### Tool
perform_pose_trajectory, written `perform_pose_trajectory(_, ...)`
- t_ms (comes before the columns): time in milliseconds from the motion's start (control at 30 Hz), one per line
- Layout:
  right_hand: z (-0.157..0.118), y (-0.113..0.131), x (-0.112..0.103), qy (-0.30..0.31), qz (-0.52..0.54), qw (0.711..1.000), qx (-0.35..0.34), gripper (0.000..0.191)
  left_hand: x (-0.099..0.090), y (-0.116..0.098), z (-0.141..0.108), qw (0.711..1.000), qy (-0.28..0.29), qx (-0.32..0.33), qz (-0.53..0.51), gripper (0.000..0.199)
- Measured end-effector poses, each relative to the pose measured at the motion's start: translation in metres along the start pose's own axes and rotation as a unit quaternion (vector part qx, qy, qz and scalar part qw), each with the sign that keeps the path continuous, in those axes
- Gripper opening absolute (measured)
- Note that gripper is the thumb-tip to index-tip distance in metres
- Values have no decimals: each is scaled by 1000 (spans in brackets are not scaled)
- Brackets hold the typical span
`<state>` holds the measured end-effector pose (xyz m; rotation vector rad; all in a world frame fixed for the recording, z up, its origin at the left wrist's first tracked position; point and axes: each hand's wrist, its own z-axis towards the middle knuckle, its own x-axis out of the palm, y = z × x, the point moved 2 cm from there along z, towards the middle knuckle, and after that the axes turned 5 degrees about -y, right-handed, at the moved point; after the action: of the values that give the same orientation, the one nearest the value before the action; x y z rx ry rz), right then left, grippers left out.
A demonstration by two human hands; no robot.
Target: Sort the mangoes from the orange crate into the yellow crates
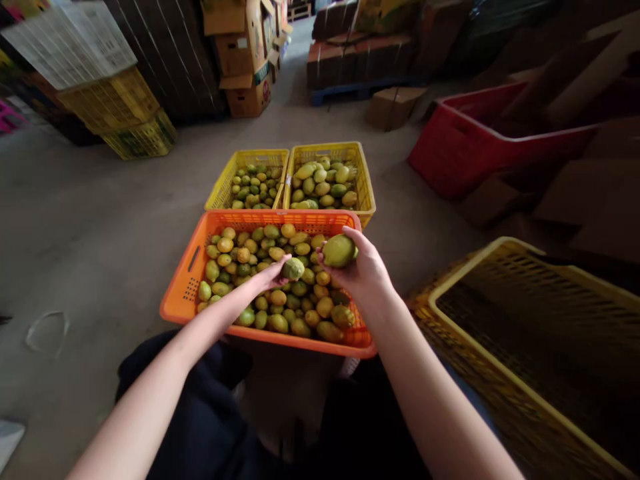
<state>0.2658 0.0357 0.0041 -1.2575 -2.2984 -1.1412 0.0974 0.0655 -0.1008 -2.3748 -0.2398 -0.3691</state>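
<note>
My left hand [274, 275] is closed round a small, bumpy, pale-green lemon-like fruit [293, 269]. A larger, smooth yellow-green lemon-like fruit [339, 251] rests in my right hand [361, 267], with the fingers and thumb curled about it. Both hands are over an orange plastic crate [175, 303] full of oval fruit [277, 323], from green to orange-yellow. My forearms hide part of the crate's front and right side. Behind it, touching its far edge, stand two yellow crates, the left one [220, 190] with small fruit and the right one [369, 190] with larger fruit.
A large yellow crate [480, 287] stands close by my right arm. Farther back at right is a red bin [450, 147] with cardboard. Stacked crates [117, 100] stand at the far left, cardboard boxes [240, 60] at the back. A loose strap loop [47, 333] lies on the floor.
</note>
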Motion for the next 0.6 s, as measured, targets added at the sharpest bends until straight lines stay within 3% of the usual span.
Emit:
perform_pose_trajectory(100, -1, -10, 3, -25, -13, 999, -22, 12, 11, -32, -8, 998, 60, 10, -15, 34)
perform_pose_trajectory(200, -5, -26, 4, -13, -64, 997, -39, 14, 10, -48, -47, 981, 157, 55, -96, 32)
perform_pose_trajectory(267, -8, -37, 4, -1, -98, 993, -61, 17, 5, -48, -73, 971, 177, 67, -144, 33)
perform_pose_trajectory(400, -11, -52, 9, 13, -122, 986, -111, 25, -1, -38, -90, 971, 106, 67, -204, 32)
perform_pose_trajectory(600, -4, -64, 1, 37, -158, 968, -193, 31, -4, -28, -64, 965, -27, 146, -215, 38)
